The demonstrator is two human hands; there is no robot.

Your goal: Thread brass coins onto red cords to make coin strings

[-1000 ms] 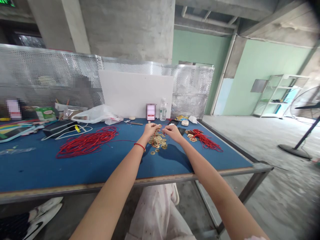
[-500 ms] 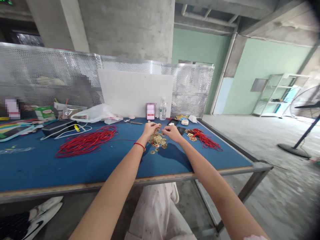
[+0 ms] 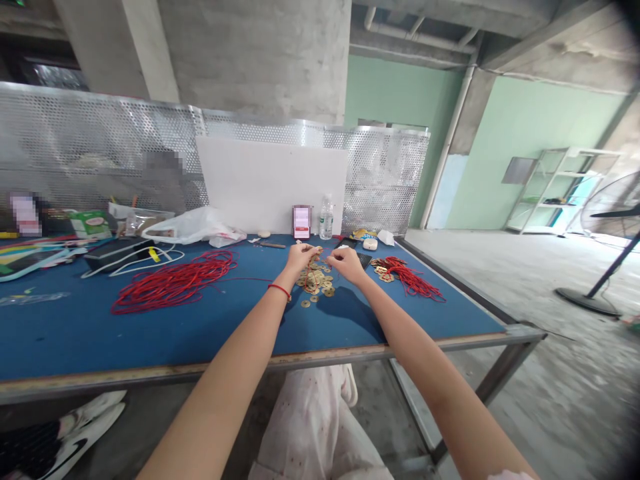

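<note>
The left hand (image 3: 301,259) and right hand (image 3: 347,265) are pinched closed just above a pile of brass coins (image 3: 314,283) on the blue counter (image 3: 150,340); any item gripped is too small to tell. A bundle of red cord (image 3: 173,285) lies left of the pile, and a smaller red tangle (image 3: 411,280) with more coins (image 3: 383,272) lies right of it.

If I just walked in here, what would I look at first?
You'd probably spot the big tangle of red cord on the left of the blue table, and a smaller red bunch on the right. Between them lies a heap of gold-coloured coins, with the left hand and right hand close together just above it.
</note>
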